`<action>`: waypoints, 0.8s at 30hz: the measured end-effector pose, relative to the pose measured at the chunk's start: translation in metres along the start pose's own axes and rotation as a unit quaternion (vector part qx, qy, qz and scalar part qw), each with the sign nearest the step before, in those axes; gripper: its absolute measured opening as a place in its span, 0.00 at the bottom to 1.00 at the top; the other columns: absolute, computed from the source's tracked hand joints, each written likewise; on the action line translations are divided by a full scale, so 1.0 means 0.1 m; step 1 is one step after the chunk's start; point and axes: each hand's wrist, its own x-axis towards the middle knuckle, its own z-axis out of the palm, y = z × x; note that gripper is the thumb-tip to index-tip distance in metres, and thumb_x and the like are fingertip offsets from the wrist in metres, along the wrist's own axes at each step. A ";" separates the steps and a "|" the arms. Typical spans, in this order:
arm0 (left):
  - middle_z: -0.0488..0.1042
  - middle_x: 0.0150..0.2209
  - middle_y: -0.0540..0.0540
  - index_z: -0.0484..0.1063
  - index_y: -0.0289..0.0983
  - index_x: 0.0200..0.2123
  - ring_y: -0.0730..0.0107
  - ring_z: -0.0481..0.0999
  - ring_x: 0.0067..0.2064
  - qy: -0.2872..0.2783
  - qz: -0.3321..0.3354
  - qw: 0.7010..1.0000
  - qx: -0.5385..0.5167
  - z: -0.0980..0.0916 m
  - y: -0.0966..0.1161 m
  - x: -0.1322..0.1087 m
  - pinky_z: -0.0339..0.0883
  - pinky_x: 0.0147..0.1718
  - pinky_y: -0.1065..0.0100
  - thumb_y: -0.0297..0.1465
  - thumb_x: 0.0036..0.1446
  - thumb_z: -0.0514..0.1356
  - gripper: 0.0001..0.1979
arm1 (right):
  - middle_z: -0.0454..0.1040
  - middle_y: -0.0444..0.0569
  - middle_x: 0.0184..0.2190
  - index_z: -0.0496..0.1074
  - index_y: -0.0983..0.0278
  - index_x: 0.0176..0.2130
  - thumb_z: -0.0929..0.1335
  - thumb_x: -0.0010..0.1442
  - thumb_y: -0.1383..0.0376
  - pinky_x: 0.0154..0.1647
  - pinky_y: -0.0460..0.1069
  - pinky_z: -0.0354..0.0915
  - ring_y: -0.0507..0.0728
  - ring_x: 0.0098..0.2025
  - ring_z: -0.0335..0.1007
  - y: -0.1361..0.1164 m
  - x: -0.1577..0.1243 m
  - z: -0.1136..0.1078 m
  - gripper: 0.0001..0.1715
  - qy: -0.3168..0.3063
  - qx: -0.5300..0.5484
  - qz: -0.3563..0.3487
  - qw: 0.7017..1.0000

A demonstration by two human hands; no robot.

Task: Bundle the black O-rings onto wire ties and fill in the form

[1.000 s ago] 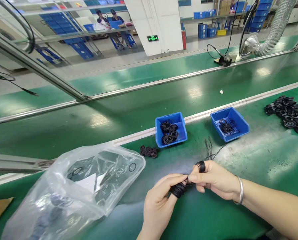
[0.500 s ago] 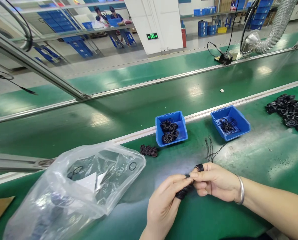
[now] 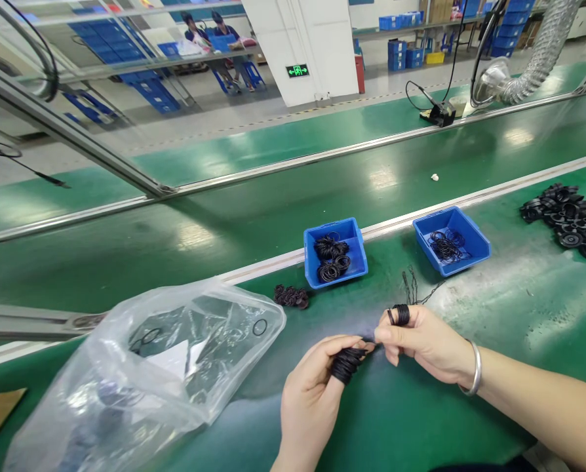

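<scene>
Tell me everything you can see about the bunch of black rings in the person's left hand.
The bunch of black rings looks like thin, matte rubber O-rings, many stacked side by side into a short coil. It sits tilted across the fingers of the left hand, held above the green conveyor belt and touching only the hand. Its far end lies close to the right hand.

Bag contents [image 3: 148,337], probably rings, blurred

light: bright, even, overhead | glare: white patches on green conveyor belt [image 3: 518,136] | shadows: soft, under right hand [image 3: 423,347] | edges: wide-angle bending
</scene>
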 end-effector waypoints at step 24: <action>0.82 0.36 0.49 0.80 0.44 0.42 0.67 0.82 0.38 -0.021 0.115 0.979 0.167 -0.06 0.00 0.02 0.75 0.42 0.70 0.24 0.59 0.60 0.12 | 0.66 0.41 0.24 0.82 0.63 0.30 0.80 0.43 0.53 0.26 0.47 0.57 0.49 0.26 0.61 0.10 -0.04 0.03 0.19 0.021 -0.173 -0.068 0.982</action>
